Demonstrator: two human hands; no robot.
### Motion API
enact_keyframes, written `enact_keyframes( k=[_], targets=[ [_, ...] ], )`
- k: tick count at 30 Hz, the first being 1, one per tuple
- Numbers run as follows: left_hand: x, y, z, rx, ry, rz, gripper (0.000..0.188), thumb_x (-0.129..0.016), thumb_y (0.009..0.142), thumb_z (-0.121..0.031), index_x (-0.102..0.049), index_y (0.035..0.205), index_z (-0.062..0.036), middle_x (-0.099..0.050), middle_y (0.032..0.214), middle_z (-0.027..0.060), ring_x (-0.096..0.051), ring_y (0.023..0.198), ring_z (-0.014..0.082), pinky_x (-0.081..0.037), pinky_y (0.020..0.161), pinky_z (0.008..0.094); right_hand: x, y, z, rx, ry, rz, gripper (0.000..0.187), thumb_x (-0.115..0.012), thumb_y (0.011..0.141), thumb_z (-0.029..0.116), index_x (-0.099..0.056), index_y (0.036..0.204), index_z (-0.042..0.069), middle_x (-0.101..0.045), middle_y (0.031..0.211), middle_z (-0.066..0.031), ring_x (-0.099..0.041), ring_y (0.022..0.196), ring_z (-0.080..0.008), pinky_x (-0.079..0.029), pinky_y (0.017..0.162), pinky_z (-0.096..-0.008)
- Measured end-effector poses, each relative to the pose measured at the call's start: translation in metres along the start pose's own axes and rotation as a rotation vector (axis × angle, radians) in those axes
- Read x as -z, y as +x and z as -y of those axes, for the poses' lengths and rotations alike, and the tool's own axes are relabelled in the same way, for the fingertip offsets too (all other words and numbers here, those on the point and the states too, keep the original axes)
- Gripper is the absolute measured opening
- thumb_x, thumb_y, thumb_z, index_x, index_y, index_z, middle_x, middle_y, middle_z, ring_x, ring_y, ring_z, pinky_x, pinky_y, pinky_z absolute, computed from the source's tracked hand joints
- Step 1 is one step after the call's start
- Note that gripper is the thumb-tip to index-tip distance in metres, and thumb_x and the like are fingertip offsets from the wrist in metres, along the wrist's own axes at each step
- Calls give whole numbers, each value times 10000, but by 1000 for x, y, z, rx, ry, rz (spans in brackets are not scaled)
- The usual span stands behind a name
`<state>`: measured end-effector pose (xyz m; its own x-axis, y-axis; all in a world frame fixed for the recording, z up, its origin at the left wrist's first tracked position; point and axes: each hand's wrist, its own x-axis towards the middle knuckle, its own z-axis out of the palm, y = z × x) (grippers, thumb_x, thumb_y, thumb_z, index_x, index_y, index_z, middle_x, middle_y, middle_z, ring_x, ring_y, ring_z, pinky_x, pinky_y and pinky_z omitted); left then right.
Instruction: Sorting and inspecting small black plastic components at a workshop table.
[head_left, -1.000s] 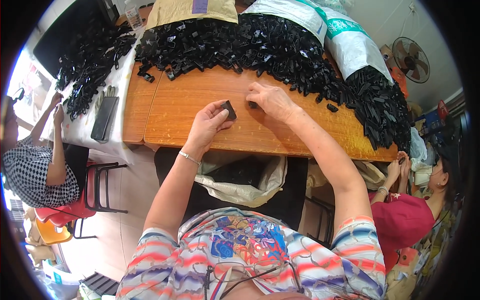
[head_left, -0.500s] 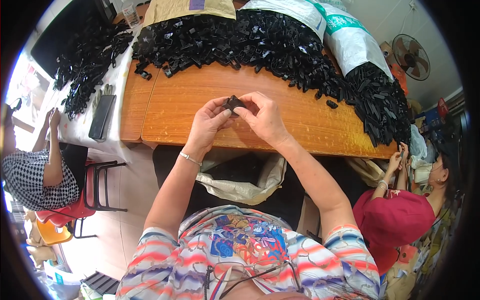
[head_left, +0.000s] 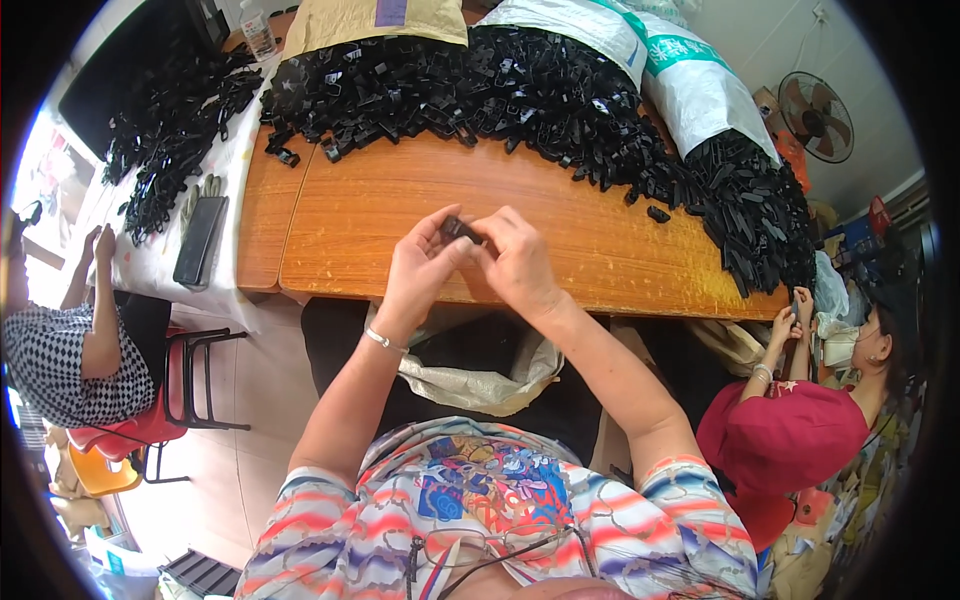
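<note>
Between my two hands, above the near edge of the wooden table, is a small black plastic part (head_left: 459, 230). My left hand (head_left: 425, 258) grips it with thumb and fingers from the left. The thumb and bent fingers of my right hand (head_left: 512, 255) close on its right end, partly hiding it. Its exact kind is too small to make out. Beyond my hands lies a long heap of similar black plastic parts (head_left: 400, 95). Below my hands an open white woven sack (head_left: 470, 388) hangs at my lap, its inside dark.
The wooden table (head_left: 380, 200) carries the heap, with a tan sack (head_left: 340, 25) and white sacks (head_left: 700, 90) behind it. A black phone (head_left: 200, 240) lies on the left table's cloth. One person sits at left (head_left: 85, 350), another at right (head_left: 790, 430), both with raised hands.
Both hands have come slightly down toward me with the black part. It has turned in my fingers, and my right fingers have curled in more. The view has shifted a little.
</note>
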<state>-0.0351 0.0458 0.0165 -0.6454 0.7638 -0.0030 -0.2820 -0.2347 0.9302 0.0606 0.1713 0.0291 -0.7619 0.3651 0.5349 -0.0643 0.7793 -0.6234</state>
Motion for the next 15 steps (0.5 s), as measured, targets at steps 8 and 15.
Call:
enact_keyframes(
  k=[8, 15],
  targets=[
    [-8, -22, -2, -100, 335, -64, 212, -616, 938, -84, -626, 1109, 41, -668, 859, 33, -604, 768, 69, -501, 670, 222, 1, -27, 21, -78, -9, 53, 272, -757, 748, 61, -566, 941, 52, -577, 860, -121, -631, 689, -309, -509, 581, -393],
    [7, -35, -18, -123, 580, 40, 282, -672, 883, -96, -649, 1148, 1, -673, 984, 85, -597, 730, 105, -507, 679, 257, 14, -57, 22, -109, -42, 229, 297, -748, 778, 133, -585, 1002, 26, -602, 901, -152, -625, 715, -362, -510, 626, -432]
  ],
)
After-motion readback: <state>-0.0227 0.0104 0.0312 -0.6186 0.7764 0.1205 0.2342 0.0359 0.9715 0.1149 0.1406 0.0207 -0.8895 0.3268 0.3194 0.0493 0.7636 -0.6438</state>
